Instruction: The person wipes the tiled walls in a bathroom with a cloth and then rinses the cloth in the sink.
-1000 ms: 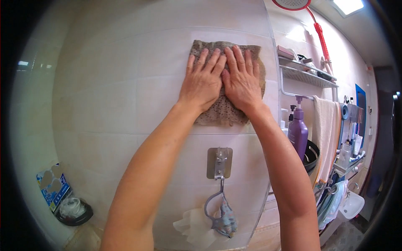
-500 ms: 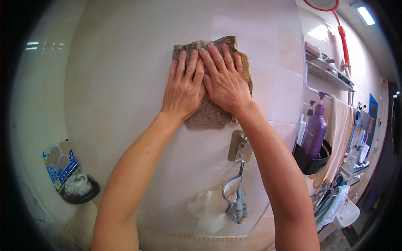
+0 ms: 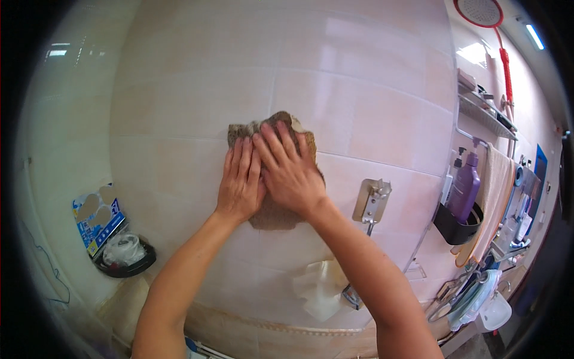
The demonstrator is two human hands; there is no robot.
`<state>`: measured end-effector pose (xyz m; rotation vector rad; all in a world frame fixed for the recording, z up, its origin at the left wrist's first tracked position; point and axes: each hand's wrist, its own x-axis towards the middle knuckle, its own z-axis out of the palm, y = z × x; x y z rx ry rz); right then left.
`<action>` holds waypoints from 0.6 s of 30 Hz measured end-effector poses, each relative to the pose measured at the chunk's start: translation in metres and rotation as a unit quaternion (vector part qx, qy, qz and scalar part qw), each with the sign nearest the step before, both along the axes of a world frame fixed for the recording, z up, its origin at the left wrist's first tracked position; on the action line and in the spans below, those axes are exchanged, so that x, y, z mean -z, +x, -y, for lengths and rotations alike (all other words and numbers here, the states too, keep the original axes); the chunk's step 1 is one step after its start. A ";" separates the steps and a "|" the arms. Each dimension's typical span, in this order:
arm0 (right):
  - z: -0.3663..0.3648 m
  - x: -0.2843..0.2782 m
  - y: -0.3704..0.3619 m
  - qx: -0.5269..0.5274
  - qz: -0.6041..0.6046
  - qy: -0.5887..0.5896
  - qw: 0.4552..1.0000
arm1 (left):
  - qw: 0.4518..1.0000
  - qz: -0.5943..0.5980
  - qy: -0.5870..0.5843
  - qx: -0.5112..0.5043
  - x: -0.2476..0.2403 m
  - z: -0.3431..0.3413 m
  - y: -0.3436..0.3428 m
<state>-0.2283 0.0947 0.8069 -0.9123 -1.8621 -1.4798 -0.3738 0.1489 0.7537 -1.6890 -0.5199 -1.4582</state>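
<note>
Brown cloth point(image 3: 272, 212) sat flat against the beige tiled wall point(image 3: 371, 107), pinned under both palms. Left hand point(image 3: 241, 185) pressed its left half, fingers straight and together. Right hand point(image 3: 291, 170) overlapped beside it, fingers slightly spread, flat on the cloth, not clamped. Metal wall hook point(image 3: 371, 200) was just right of the hands; purple bottle point(image 3: 465, 188) stood farther right.

Two hands on the wall, the left hand point(image 3: 240, 182) and the right hand point(image 3: 290, 170), and one brown cloth point(image 3: 272, 212) under them. One metal hook plate point(image 3: 371, 200), one purple pump bottle point(image 3: 465, 188), one hanging towel point(image 3: 493, 203). One red shower head point(image 3: 481, 12) up top, one black dish point(image 3: 125, 263) low left.
</note>
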 end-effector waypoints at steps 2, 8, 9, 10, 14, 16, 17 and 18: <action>-0.002 -0.016 -0.002 -0.011 0.020 -0.003 1.000 | 1.000 0.011 -0.021 0.009 -0.010 0.007 0.000; -0.010 0.001 -0.013 -0.012 -0.044 0.031 0.998 | 0.997 0.048 -0.054 0.003 0.004 0.007 0.002; -0.009 0.014 -0.020 -0.026 -0.071 0.008 0.997 | 0.997 0.060 -0.052 0.005 0.015 0.005 0.001; -0.011 0.033 -0.023 -0.026 -0.077 0.002 0.997 | 0.997 0.057 -0.059 0.014 0.032 0.000 0.000; -0.008 0.072 -0.034 0.009 -0.044 -0.013 0.999 | 0.997 0.002 -0.082 -0.005 0.064 0.004 -0.027; -0.010 0.064 -0.031 0.002 -0.031 -0.021 0.999 | 0.995 -0.007 -0.104 0.000 0.059 0.015 -0.027; -0.011 0.059 -0.031 -0.011 -0.016 -0.032 0.999 | 0.994 -0.009 -0.111 -0.002 0.055 0.019 -0.025; -0.014 0.050 -0.031 -0.014 0.000 -0.012 1.000 | 0.993 0.016 -0.116 0.000 0.049 0.021 -0.022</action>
